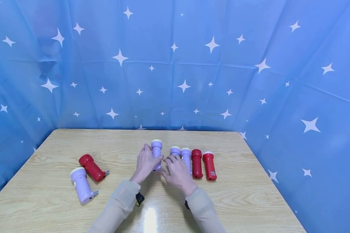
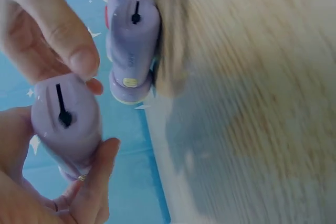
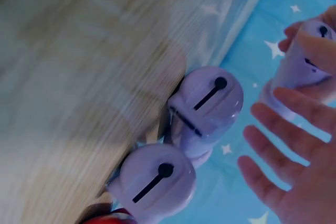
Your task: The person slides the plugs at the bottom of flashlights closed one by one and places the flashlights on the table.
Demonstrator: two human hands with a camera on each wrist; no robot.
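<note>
My left hand (image 1: pixel 145 162) grips a purple flashlight (image 1: pixel 156 149), its pale-rimmed head pointing to the back of the table. In the left wrist view, the held flashlight's end with a black slot (image 2: pixel 64 109) faces the camera, between the left thumb and fingers. My right hand (image 1: pixel 178 174) is just right of it, fingers spread and holding nothing in the right wrist view. Beyond that hand, a purple flashlight (image 1: pixel 175 150) is partly hidden by its fingers. Another purple flashlight (image 1: pixel 186 156) lies close beside it.
Continuing the row rightward are a dark red flashlight (image 1: pixel 196 163) and a brighter red flashlight (image 1: pixel 209 164) with a white rim. On the left lie a red flashlight (image 1: pixel 92 168) and a purple flashlight (image 1: pixel 82 185), each with a grey piece sticking out. A blue starry curtain (image 1: pixel 175 71) hangs behind the wooden table (image 1: pixel 245 200).
</note>
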